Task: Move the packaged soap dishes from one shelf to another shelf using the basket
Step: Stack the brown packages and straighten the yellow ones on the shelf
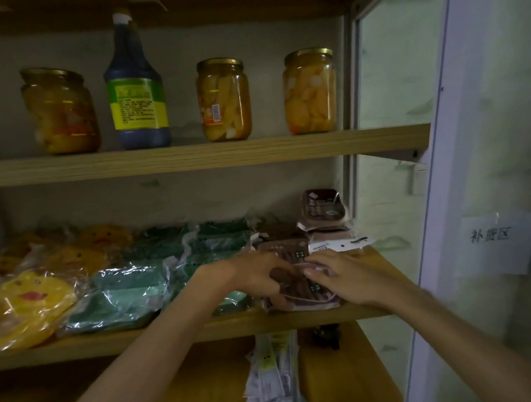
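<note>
Brown packaged soap dishes (302, 289) lie in a stack at the right end of the middle wooden shelf (179, 334). My left hand (255, 276) grips the stack's left side, fingers curled over the top package. My right hand (346, 274) rests on the stack's right side, thumb pressing its top. More brown packages (323, 209) are piled behind, one tilted up against the wall. Green packaged dishes (130, 291) and yellow duck-faced packaged ones (30, 298) fill the shelf to the left. No basket is in view.
The upper shelf (188, 156) holds three jars of preserved fruit (223, 99) and a dark bottle (136, 83). Below, white packets (274, 378) lie on the lower shelf. A glass door (479, 147) with a paper label (491, 240) stands at the right.
</note>
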A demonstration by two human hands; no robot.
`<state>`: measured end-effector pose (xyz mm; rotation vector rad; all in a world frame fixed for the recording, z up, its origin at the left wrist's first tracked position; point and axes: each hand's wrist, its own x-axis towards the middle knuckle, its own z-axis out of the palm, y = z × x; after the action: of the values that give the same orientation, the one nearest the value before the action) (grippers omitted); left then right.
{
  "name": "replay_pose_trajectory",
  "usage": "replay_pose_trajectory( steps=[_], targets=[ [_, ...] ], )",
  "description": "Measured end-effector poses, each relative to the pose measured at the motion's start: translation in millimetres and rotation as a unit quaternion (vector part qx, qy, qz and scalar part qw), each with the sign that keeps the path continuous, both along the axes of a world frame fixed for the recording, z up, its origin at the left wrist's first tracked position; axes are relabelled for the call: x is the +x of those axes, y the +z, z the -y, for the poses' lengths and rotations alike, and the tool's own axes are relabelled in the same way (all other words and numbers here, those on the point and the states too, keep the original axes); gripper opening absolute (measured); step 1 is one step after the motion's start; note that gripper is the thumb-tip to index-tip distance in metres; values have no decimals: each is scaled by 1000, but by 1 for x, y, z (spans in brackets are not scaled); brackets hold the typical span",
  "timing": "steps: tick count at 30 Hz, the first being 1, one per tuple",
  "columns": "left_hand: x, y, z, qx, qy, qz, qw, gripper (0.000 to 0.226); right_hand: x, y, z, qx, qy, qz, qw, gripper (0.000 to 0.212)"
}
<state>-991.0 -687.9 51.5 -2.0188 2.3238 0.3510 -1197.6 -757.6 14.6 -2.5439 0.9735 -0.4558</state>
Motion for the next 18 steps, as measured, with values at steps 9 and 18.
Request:
replay_pose_trajectory(
  steps=[9, 18],
  targets=[
    [2, -2, 1, -16, -20, 0, 1000, 62, -2, 8, 31, -198, -66, 106, 972, 18],
    [-10, 4, -6, -15, -5, -7, 1000, 78, 37, 64, 104, -116, -119, -35, 985, 57]
  ],
)
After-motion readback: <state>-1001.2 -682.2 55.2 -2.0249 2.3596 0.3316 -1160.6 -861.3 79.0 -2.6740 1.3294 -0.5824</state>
